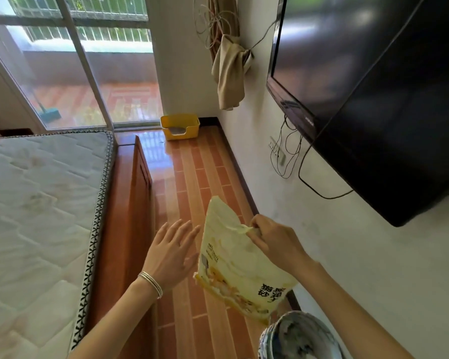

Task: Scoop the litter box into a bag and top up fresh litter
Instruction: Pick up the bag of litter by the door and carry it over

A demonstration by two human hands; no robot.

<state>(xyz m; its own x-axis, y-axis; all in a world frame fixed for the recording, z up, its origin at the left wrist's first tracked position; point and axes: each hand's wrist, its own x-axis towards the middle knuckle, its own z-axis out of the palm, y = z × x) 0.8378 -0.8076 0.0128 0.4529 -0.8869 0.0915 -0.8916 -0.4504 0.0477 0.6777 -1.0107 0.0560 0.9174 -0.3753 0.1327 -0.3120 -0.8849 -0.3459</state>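
Far ahead by window: litter box (180, 126); right hand (275, 239) pinches litter bag (233, 265) near; left hand (170, 251) spread, empty.

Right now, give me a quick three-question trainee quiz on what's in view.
1. True or false: the left hand grips the cat litter bag.
2. Which hand pinches the bag? A) left B) right C) both
3. Fill in: the litter box by the window is coloured ____.
Key: 1 false, its fingers are straight; 2 B, the right hand; 3 yellow.
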